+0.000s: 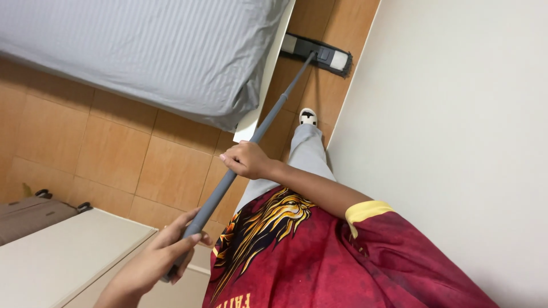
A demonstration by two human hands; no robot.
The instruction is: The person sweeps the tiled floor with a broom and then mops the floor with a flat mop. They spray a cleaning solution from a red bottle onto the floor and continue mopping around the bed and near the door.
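a: gripping what, up close?

b: long grey metal mop handle [251, 142], slanting from bottom centre up toward the top. left hand [162, 256] wrapped around the lower end, fingers curled over the pole. right hand [246, 159] clenched around it higher up, about midway along.

a: and the business end?

b: flat rectangular mop head with a black frame and pale pad [317, 54], lying flat on the orange-brown tiled floor [114, 154], in the narrow strip between the bed and the off-white wall [456, 114]. one end of the head tucked just under the bed's edge.

a: around it?

b: grey striped fitted sheet on a mattress [154, 51] with a white bed base [268, 97] showing at its corner, just beside the pole. grey trouser leg [305, 154] and a white-and-black slipper [308, 117] on the tiles, near the pole. dark red shirt with a gold lion print [308, 251] filling the bottom. cream cabinet top [63, 256] at lower left, brown suitcase with small wheels [34, 211] just beyond it.
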